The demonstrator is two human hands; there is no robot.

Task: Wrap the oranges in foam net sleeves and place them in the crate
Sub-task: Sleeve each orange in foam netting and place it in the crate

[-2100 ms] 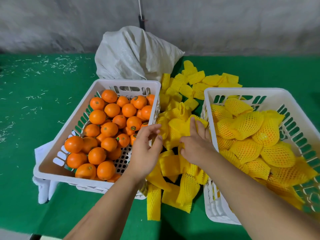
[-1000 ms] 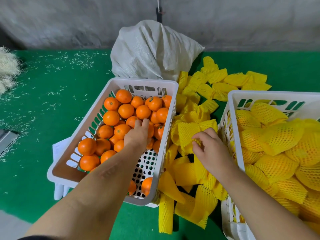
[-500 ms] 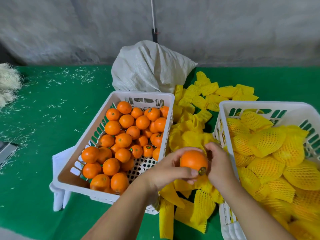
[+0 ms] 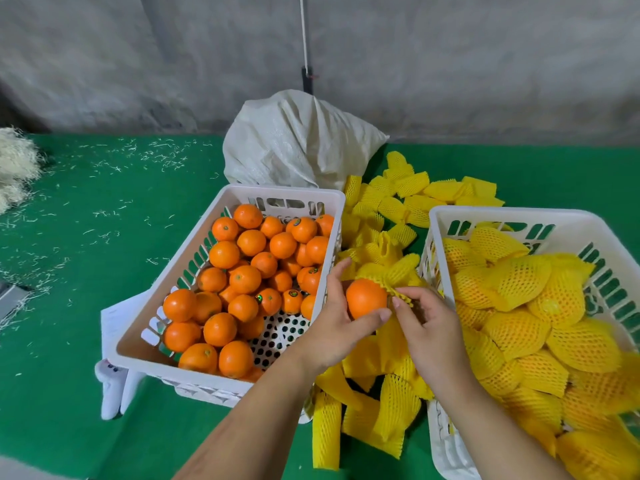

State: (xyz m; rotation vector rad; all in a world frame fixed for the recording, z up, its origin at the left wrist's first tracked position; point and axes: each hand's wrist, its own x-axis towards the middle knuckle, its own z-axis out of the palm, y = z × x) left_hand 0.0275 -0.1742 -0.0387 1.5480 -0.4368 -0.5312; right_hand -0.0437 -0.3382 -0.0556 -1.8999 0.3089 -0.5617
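Green felt-like tabletop (image 4: 104,271) with pale shavings scattered all over the left side, and a rough grey wall (image 4: 450,64) right behind it. A white sack (image 4: 298,147) slumps against the wall. Left hand (image 4: 337,327) cups an orange (image 4: 366,298) between the two crates, while the right hand (image 4: 429,336) pinches the edge of a yellow sleeve (image 4: 391,271) at the fruit's top. Left crate (image 4: 194,251) holds bare oranges, right crate (image 4: 588,230) holds wrapped ones, loose sleeves (image 4: 391,417) piled between.
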